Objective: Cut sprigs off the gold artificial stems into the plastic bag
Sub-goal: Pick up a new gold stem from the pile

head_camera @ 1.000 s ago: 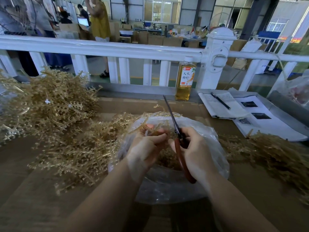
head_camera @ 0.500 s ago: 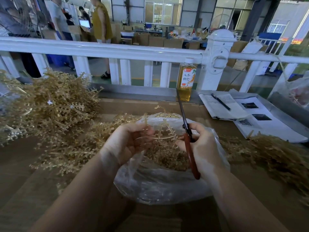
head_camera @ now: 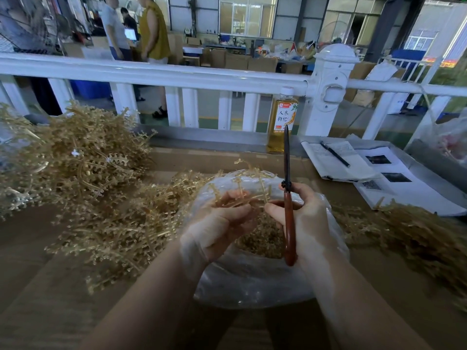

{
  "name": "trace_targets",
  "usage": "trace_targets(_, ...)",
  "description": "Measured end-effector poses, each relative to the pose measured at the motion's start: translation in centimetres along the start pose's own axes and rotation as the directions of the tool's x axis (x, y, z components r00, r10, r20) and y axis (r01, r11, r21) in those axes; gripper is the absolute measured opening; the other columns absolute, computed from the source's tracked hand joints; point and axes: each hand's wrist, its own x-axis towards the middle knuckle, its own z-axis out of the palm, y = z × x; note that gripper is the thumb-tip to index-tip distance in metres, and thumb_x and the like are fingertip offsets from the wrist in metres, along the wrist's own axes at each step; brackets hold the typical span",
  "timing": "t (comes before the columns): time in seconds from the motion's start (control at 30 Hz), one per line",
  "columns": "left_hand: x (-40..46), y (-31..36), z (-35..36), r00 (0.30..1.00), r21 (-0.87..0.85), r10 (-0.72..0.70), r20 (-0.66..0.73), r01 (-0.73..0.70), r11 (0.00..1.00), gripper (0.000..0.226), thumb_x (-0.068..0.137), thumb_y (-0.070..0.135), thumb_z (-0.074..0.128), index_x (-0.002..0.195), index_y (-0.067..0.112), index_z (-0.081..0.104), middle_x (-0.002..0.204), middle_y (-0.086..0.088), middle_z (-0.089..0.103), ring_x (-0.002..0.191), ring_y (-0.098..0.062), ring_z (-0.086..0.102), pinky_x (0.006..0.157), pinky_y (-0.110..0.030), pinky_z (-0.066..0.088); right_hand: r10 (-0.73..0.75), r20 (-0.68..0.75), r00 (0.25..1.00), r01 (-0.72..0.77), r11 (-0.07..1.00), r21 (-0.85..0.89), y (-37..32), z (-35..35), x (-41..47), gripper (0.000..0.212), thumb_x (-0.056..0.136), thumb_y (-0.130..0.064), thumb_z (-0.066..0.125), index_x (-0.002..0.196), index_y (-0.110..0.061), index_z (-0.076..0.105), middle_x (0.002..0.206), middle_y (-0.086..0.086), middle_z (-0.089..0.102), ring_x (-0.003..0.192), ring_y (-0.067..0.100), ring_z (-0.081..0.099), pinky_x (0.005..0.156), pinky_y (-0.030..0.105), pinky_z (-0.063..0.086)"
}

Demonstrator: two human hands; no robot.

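Nearest the front edge of the table (head_camera: 38, 311), two bare forearms reach in over a clear plastic bag (head_camera: 242, 286) that lies at the middle of the table with its mouth open upward. Inside the bag, a mound of cut gold sprigs (head_camera: 262, 241) shows between the wrists. The left hand (head_camera: 217, 223) is above the bag's mouth, its fingers (head_camera: 236, 197) curled around a gold stem (head_camera: 250, 190) whose branches stick up past the bag's far rim. The right hand (head_camera: 307, 221) grips a pair of scissors (head_camera: 288, 198) by the red handles, fingers wrapped round them; the dark blades point straight up and appear pressed together, just right of the held stem. Its thumb tip lies close to the stem, though contact cannot be made out. Left of the bag, a loose spread of gold stems (head_camera: 121, 223) covers the table, rising toward the far left corner into a tall heap (head_camera: 75, 152). To the right of the bag lies another pile of gold pieces (head_camera: 409, 228). Farther back on the right sit printed papers (head_camera: 394, 180) and an open notebook (head_camera: 333, 160) with a pen (head_camera: 334, 154) on it. At the far edge a bottle of amber drink (head_camera: 281, 122) stands against a white railing (head_camera: 177, 74). Beyond it, people (head_camera: 154, 34) stand among cardboard boxes.
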Motion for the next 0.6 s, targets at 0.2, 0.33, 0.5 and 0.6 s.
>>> trace_targets(0.2, -0.1, -0.2, 0.3, 0.994, -0.004, 0.078, -0.076, -0.078, 0.997, 0.025, 0.081, -0.012, 0.059, 0.1, 0.005, 0.057, 0.081, -0.012, 0.069, 0.064, -0.018, 0.068, 0.06, -0.028, 0.058, -0.041, 0.016, 0.999, 0.041, 0.999, 0.015, 0.5, 0.4, 0.1, 0.039, 0.076, 0.007, 0.073, 0.096, -0.024, 0.059, 0.06, -0.009, 0.065, 0.042, -0.008, 0.055, 0.042, 0.003, 0.036)
trace_targets(0.33, 0.0, -0.2, 0.2, 0.99, 0.014, 0.092, -0.105, -0.091, 0.996, 0.022, 0.081, -0.009, 0.061, 0.101, 0.001, 0.059, 0.073, -0.01, 0.068, 0.059, -0.015, 0.066, 0.056, -0.025, 0.057, -0.026, 0.025, 0.999, 0.024, 0.998, 0.056, 1.1, 0.6, 0.4, 0.045, 0.075, 0.01, 0.073, 0.09, -0.03, 0.059, 0.075, 0.003, 0.07, 0.047, -0.003, 0.058, 0.046, 0.011, 0.043)
trace_targets(0.5, -0.1, -0.2, -0.1, 0.985, 0.076, 0.123, -0.12, -0.114, 0.991, 0.016, 0.081, -0.008, 0.062, 0.09, 0.006, 0.063, 0.074, -0.01, 0.067, 0.057, -0.013, 0.063, 0.055, -0.025, 0.057, -0.051, 0.017, 0.999, 0.05, 0.997, 0.066, 1.4, 0.3, 0.5, 0.043, 0.075, 0.008, 0.073, 0.092, -0.029, 0.06, 0.063, -0.006, 0.07, 0.047, -0.001, 0.059, 0.046, 0.01, 0.043)
trace_targets(0.6, -0.2, 0.0, -0.3, 0.984, 0.112, 0.137, -0.111, -0.125, 0.986, 0.016, 0.08, -0.008, 0.064, 0.09, 0.004, 0.065, 0.075, -0.01, 0.067, 0.057, -0.012, 0.064, 0.052, -0.023, 0.054, -0.07, 0.014, 0.997, 0.069, 0.997, 0.043, 1.7, 0.2, 0.5, 0.042, 0.075, 0.005, 0.074, 0.094, -0.029, 0.061, 0.066, -0.004, 0.071, 0.05, -0.002, 0.06, 0.048, 0.009, 0.043)
